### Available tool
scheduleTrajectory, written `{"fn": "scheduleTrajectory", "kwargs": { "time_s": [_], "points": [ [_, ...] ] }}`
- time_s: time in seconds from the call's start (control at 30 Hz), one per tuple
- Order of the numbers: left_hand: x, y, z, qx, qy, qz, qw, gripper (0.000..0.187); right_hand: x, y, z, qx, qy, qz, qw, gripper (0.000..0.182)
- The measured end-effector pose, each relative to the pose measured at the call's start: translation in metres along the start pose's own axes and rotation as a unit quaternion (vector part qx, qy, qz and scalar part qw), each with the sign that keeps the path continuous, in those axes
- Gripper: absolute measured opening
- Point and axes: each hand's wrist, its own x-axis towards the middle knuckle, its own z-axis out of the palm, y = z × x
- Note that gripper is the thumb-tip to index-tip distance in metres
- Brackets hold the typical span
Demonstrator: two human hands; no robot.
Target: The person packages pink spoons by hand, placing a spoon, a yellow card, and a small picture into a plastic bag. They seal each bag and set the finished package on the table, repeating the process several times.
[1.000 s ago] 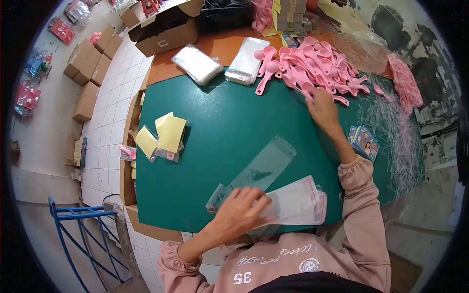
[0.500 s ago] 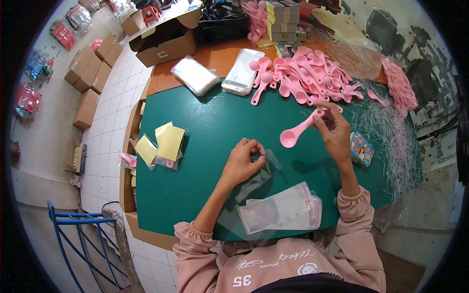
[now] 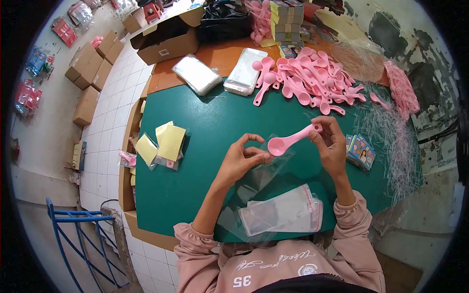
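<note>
Between thumb and fingers, my right hand (image 3: 332, 146) pinches the handle end of a pink measuring spoon (image 3: 294, 140). The spoon's bowl points left and overlaps the top of a clear plastic bag (image 3: 264, 180). My left hand (image 3: 242, 158) grips that bag near its upper end, thumb and fingertips right beside the spoon's bowl. Below the hands lies a stack of clear bags (image 3: 281, 211) with a pinkish sealing strip. A heap of pink spoons (image 3: 312, 75) covers the far right part of the green table (image 3: 210, 127).
Yellow cards in bags (image 3: 171, 141) lie at the left. Two stacks of clear bags (image 3: 196, 74) stand at the back, near an open cardboard box (image 3: 168, 46). Printed cards (image 3: 360, 151) sit beyond my right hand, by shredded plastic strands (image 3: 391, 146).
The pink spoon has moved left and down toward the bag, and now its bowl overlaps the bag's top. My left hand's fingers have spread apart more at the bag's edge.
</note>
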Motion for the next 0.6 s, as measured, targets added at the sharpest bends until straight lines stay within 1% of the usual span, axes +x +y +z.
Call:
{"fn": "scheduleTrajectory", "kwargs": {
  "time_s": [0.1, 0.17, 0.2, 0.23, 0.27, 0.3, 0.33, 0.37, 0.4, 0.43, 0.47, 0.5, 0.53, 0.57, 0.6],
  "points": [
    [0.0, 0.003, 0.002, 0.004, 0.006, -0.016, 1.0, 0.036, -0.001, -0.002, 0.001, -0.012, -0.001, -0.02, 1.0, 0.02],
    [0.0, 0.006, 0.005, 0.021, -0.009, -0.03, 0.999, 0.037, 0.0, -0.005, 0.001, -0.014, -0.005, -0.035, 0.999, 0.02],
    [0.001, 0.005, 0.006, 0.021, -0.007, -0.03, 0.999, 0.037, 0.0, -0.008, 0.002, -0.031, -0.027, -0.035, 0.999, 0.019],
    [0.002, 0.002, 0.008, 0.015, -0.016, -0.013, 1.0, 0.037, 0.001, -0.011, 0.004, -0.048, -0.049, -0.035, 0.997, 0.019],
    [0.003, 0.001, 0.009, 0.01, -0.026, 0.004, 1.0, 0.038, 0.001, -0.014, 0.006, -0.048, -0.049, -0.036, 0.997, 0.019],
    [0.003, 0.0, 0.011, 0.011, -0.027, 0.005, 1.0, 0.038, 0.0, -0.017, 0.008, -0.028, -0.075, -0.005, 0.997, 0.018],
    [0.003, -0.001, 0.013, 0.04, -0.04, 0.026, 0.998, 0.036, -0.001, -0.019, 0.01, -0.008, -0.101, 0.026, 0.994, 0.017],
    [0.003, -0.001, 0.014, 0.07, -0.053, 0.048, 0.995, 0.035, -0.001, -0.02, 0.012, -0.008, -0.101, 0.025, 0.995, 0.017],
    [0.003, 0.001, 0.013, 0.07, -0.053, 0.049, 0.995, 0.035, -0.001, -0.02, 0.015, 0.013, -0.07, 0.009, 0.997, 0.016],
    [0.002, 0.005, 0.012, 0.037, -0.103, -0.003, 0.994, 0.033, -0.002, -0.021, 0.015, 0.034, -0.041, -0.007, 0.999, 0.016],
    [0.0, 0.008, 0.013, 0.003, -0.152, -0.054, 0.987, 0.034, -0.003, -0.022, 0.014, 0.034, -0.041, -0.007, 0.999, 0.016],
    [-0.002, 0.012, 0.015, 0.003, -0.153, -0.054, 0.987, 0.034, -0.005, -0.023, 0.011, 0.014, -0.074, -0.004, 0.997, 0.018],
    [-0.004, 0.018, 0.019, 0.006, -0.134, -0.046, 0.99, 0.034, -0.006, -0.025, 0.009, -0.006, -0.105, 0.0, 0.994, 0.024],
    [-0.006, 0.023, 0.023, 0.008, -0.117, -0.039, 0.992, 0.036, -0.006, -0.028, 0.007, -0.008, -0.102, 0.001, 0.995, 0.024],
    [-0.008, 0.027, 0.026, 0.008, -0.121, -0.039, 0.992, 0.036, -0.006, -0.031, 0.006, -0.062, -0.163, -0.082, 0.981, 0.033]
  ]
}}
